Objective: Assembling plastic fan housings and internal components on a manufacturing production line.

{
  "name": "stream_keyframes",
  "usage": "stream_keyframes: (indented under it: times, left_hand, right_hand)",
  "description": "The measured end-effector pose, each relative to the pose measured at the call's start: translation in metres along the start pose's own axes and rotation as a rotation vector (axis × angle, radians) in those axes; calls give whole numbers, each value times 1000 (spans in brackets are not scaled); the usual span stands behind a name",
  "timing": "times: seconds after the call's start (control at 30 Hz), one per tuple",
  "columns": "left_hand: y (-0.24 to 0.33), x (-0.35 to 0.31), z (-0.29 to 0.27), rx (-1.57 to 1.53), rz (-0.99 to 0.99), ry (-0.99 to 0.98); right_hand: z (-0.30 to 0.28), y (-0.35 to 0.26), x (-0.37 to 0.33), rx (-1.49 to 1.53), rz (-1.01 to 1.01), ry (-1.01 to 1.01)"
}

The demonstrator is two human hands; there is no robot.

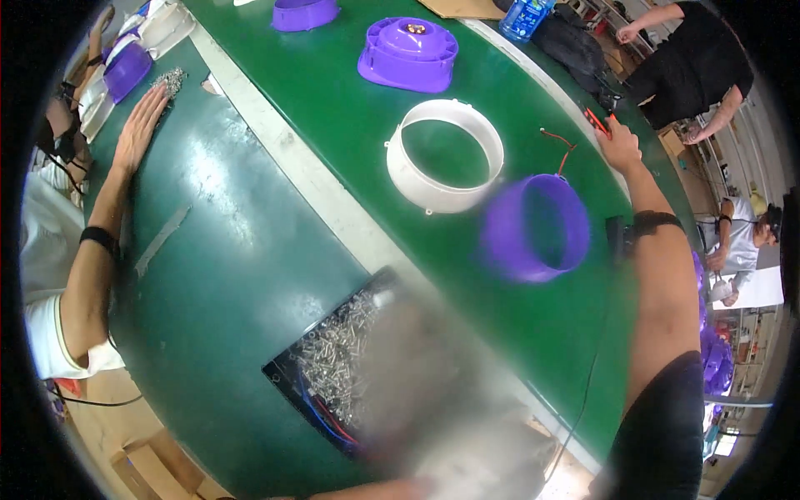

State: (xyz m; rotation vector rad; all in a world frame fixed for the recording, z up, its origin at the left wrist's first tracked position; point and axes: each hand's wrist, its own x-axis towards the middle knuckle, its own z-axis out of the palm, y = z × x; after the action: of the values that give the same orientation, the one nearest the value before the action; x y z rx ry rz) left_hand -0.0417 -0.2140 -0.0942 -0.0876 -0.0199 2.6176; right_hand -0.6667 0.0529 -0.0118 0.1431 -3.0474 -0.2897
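Observation:
My right hand (pixel 620 147) is stretched to the far right edge of the green table, its fingers closed round a red tool with dark parts (pixel 596 121) whose kind I cannot make out. Nearer than that hand lies a purple plastic ring (pixel 575 225) with a thin red wire (pixel 569 157) at its far rim. A white plastic ring (pixel 402 171) rests to the left of it. At the bottom edge, part of my left hand or wrist (pixel 408 489) shows beside a blurred pale patch; its fingers are hidden. A dark tray (pixel 287 385) full of small metal screws (pixel 333 354) stands near it.
A co-worker's hand (pixel 140 125) lies flat at the far left by a heap of small metal parts (pixel 172 81). Purple housings (pixel 408 58) stand at the back, with a blue bottle (pixel 525 18) to their right. More people are at the right. A blur covers the lower middle.

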Motion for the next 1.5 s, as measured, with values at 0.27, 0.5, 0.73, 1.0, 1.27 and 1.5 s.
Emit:
stream_keyframes:
  times: [0.27, 0.5, 0.73, 1.0, 1.27, 1.5]
  left_hand:
    - [-32, 31, 22, 115, -197, 233]
    - [-15, 66, 108, 405, 89, 57]
    - [-30, 76, 103, 149, -120, -20]
    - [-41, 79, 96, 348, -211, -256]
    - [-55, 59, 109, 270, -227, -291]
    - [-64, 47, 114, 354, -179, -276]
  right_hand:
    - [-83, 28, -100, 406, -130, 354]
    - [-172, 37, -403, 1526, 199, 54]
    - [-135, 117, -604, 1723, 470, 193]
    - [-40, 129, -746, 754, 517, 419]
    - [-88, 89, -758, 46, 581, 0]
    - [-53, 142, -722, 274, 127, -151]
